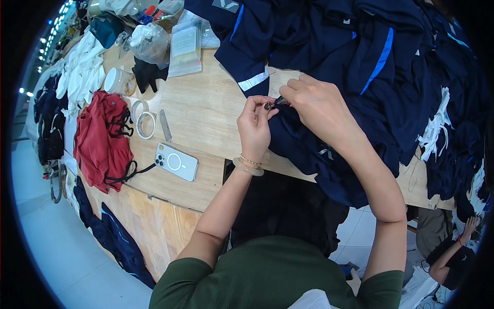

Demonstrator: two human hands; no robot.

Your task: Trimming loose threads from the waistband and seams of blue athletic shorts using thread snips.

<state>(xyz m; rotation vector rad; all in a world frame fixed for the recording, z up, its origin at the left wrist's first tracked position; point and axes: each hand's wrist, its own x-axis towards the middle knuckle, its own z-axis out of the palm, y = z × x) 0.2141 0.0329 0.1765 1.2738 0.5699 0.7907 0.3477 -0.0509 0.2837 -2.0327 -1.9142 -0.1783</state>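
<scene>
We had the navy garment [296, 139] on the bench [206, 118]: left hand [255, 122] pinching its edge, right hand [318, 103] closed alongside, contents unclear. Seemed mid-job; couldn't tell what's done or left.

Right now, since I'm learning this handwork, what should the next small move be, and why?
Perhaps ease the right hand back slightly to check the spot being worked: its fingers crowd against those of the left hand at the navy garment, hiding much of what lies between them.
</scene>
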